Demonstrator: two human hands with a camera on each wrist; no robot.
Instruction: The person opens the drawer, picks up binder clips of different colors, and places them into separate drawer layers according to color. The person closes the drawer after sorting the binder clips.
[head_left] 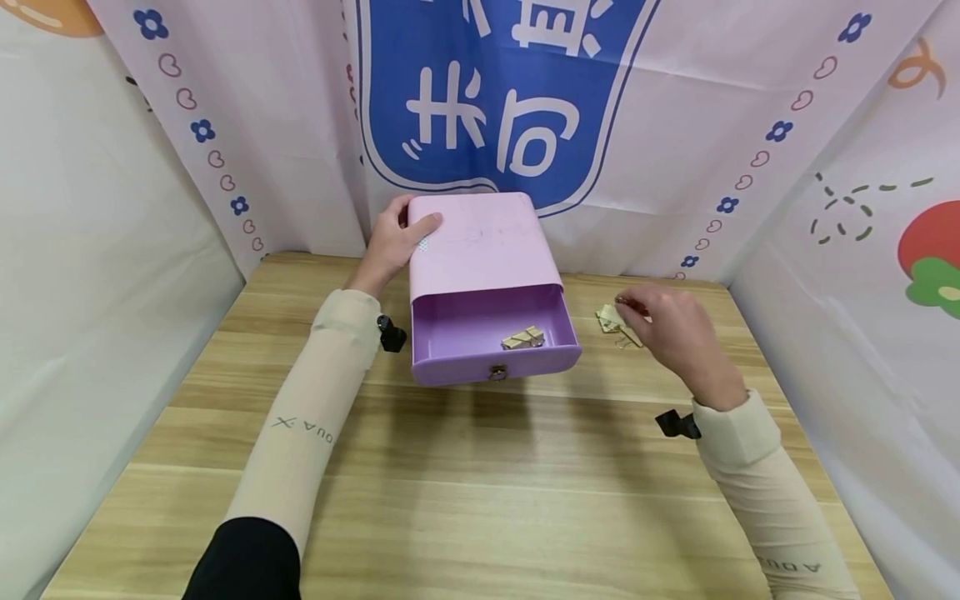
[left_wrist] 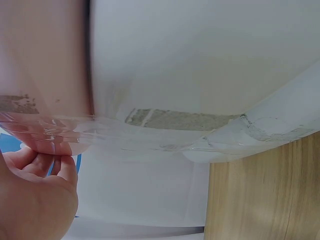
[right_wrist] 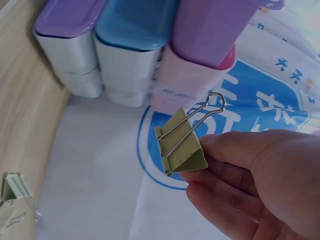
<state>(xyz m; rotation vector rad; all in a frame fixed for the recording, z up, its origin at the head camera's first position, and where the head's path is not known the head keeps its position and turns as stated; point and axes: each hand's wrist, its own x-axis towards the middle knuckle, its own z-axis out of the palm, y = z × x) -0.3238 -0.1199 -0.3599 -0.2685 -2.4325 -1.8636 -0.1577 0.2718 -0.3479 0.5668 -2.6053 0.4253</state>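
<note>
A small drawer cabinet (head_left: 480, 242) with a pink top stands at the back of the table, its purple top drawer (head_left: 457, 367) pulled out. My left hand (head_left: 393, 242) grips the cabinet's back left edge, thumb on top; fingertips of that hand (left_wrist: 42, 195) show at the cabinet edge in the left wrist view. Inside the drawer lie pale yellow binder clips (head_left: 523, 337). To the right, my right hand (head_left: 678, 337) pinches a pale yellow binder clip (right_wrist: 182, 145) with a wire handle up. Below it, more binder clips (head_left: 609, 318) lie on the table.
In the right wrist view, a blue drawer (right_wrist: 137, 22) and another purple drawer (right_wrist: 70, 17) sit shut under the open one. Printed cloth (head_left: 637, 167) hangs close behind the wooden table (head_left: 480, 500) and along both sides.
</note>
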